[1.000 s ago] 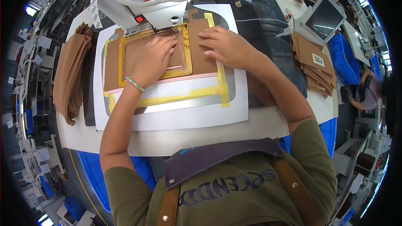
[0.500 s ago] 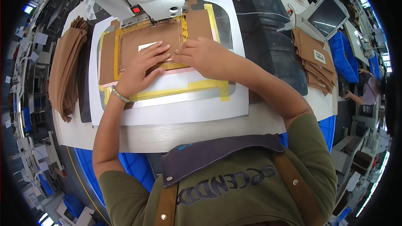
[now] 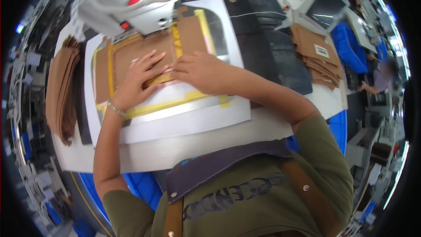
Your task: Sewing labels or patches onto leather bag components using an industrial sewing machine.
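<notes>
Brown fabric [image 3: 146,46] lies in a flat sewing template [image 3: 193,98] edged with yellow tape, under the head of a white sewing machine [image 3: 131,15]. My left hand [image 3: 137,83], a beaded bracelet at its wrist, rests palm down on the fabric and the template's near edge, fingers apart. A small white label on the fabric is mostly covered by it. Beside it, my right hand [image 3: 202,72] presses at the template's near right corner. Its fingers are bent and close together, their tips nearly meeting the left hand's. Whatever lies under those fingertips is hidden.
A white sheet [image 3: 228,114] lies beneath the template. Folded brown pieces [image 3: 61,90] hang at the left table edge; more brown pieces [image 3: 313,55] are stacked at right, near a screen [image 3: 326,11] and a blue bin [image 3: 349,48]. Another person [image 3: 386,77] works far right.
The whole view has shifted and tilted slightly, with some blur. Both hands keep nearly the same place on the template, and the left hand covers more of the white label.
</notes>
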Available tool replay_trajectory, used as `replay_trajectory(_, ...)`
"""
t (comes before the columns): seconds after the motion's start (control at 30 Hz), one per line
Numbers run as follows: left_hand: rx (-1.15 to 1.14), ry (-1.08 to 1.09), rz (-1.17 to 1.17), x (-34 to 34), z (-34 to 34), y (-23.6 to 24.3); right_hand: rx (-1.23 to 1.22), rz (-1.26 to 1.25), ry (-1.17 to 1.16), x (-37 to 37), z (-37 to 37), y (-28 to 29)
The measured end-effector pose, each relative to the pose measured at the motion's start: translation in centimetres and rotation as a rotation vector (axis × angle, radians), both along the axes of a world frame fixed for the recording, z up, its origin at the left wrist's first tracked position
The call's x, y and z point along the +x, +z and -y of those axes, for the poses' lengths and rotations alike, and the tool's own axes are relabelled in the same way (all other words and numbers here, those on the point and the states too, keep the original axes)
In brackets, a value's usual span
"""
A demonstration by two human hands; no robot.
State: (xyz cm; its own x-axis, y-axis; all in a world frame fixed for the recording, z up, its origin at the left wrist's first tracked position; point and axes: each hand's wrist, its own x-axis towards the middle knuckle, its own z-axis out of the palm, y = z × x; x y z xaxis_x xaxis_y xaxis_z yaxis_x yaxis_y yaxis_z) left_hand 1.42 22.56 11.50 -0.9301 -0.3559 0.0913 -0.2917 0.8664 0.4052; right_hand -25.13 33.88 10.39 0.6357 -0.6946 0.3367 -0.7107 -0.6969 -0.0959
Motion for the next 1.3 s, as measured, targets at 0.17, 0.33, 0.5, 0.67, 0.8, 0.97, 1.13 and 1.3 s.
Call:
replay_trajectory(0.17, -0.004, 0.013, -0.006, -0.5, 0.6, 0.1, -0.172, 0.374, -0.192, -6.2, 0.3, 1.5)
replay_trajectory(0.33, -0.038, 0.008, 0.003, -0.6, 0.7, 0.0, -0.585, 0.498, -0.850, -21.5, 1.5, 3.4)
replay_trajectory(0.5, -0.075, 0.023, -0.011, -0.9, 1.3, -0.3, -0.644, 0.409, -1.316, -32.1, 0.0, 1.8)
replay_trajectory(0.67, -0.060, 0.031, -0.056, -1.6, 2.8, -0.4, -0.345, 0.315, -1.360, -32.9, -0.9, 0.5)
replay_trajectory(0.8, -0.066, 0.020, -0.049, -2.2, 3.9, -0.6, -0.500, 0.339, -1.033, -26.3, -0.3, -0.1)
replay_trajectory(0.97, -0.016, 0.067, -0.087, -2.8, 4.8, -0.6, -0.288, 0.355, -0.792, -16.0, -1.1, -1.3)
replay_trajectory(1.13, 0.055, 0.123, -0.070, -3.4, 5.7, -1.0, -0.184, 0.355, -0.708, -13.6, -1.2, -2.1)
replay_trajectory(1.3, 0.208, 0.307, -0.066, -3.5, 7.0, -2.7, -0.221, 0.312, -0.650, -14.9, -1.8, -3.0)
